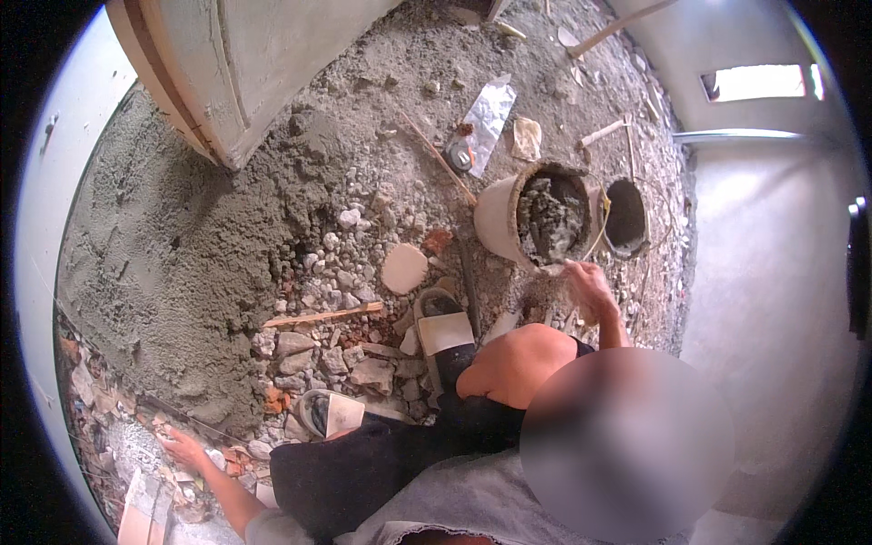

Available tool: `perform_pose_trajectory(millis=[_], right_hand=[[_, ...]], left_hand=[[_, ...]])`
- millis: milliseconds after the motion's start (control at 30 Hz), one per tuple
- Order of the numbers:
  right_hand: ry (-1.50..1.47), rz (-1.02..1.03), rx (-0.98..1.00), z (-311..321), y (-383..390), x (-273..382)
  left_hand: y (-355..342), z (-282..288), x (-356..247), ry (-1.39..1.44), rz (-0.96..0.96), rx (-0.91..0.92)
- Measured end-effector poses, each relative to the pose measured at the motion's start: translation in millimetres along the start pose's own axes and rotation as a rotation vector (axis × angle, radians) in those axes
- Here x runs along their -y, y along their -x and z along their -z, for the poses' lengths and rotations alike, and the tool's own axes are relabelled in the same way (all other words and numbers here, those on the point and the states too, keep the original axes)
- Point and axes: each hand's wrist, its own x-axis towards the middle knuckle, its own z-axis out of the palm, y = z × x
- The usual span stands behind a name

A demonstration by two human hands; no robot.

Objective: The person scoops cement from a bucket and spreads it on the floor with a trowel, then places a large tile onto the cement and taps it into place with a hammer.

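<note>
My left hand (pixel 182 445) reaches to the lower left, fingers partly extended and loosely bent, touching or just above loose rubble beside a bed of wet grey mortar (pixel 163 272). My right hand (pixel 586 282) grips the near rim of a pale bucket (pixel 495 218) holding lumpy grey mix; a thin yellow handle hangs at its side. Directly right of it stands a second, darker-mouthed container (pixel 627 218). My bent legs, in dark clothing with sandals (pixel 440 322), are between my hands, over broken stone. A wooden strip (pixel 322 315) and a pale flat oval piece (pixel 404 269) lie in front.
A pale board-like structure (pixel 209 64) juts in at the upper left. White walls (pixel 754 291) bound both sides, with a small window (pixel 754 82) at right. Plastic sheeting (pixel 490 109), sticks and a dark round object (pixel 459 156) lie farther out. A blurred patch covers the lower right.
</note>
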Motion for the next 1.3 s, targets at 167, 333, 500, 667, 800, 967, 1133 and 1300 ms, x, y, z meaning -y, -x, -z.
perform_pose_trajectory(millis=[167,333,500,667,800,967,1133,1300], right_hand=[[0.63,0.191,-0.127,-14,-22,32],[0.411,0.109,0.062,-14,-18,41],[0.027,0.126,0.221,7,-7,1],[0.272,0.336,0.05,23,18,-1],[0.271,0.308,0.117,22,56,48],[0.27,0.273,0.39,-49,78,151],[0.317,0.454,0.909,-179,89,288],[0.212,0.695,0.949,-308,113,410]], left_hand=[[5,-8,-1,0.008,0.065,0.066],[14,-7,-14,-0.128,0.077,0.05],[-3,6,-36,-0.073,0.167,0.064],[-40,8,-45,-0.112,0.304,0.004],[-71,-4,-59,-0.015,0.138,-0.203],[-101,-11,-71,-0.013,0.239,-0.199],[-102,-24,-73,0.027,0.327,-0.239],[-96,-30,-70,-0.062,0.246,-0.322]])
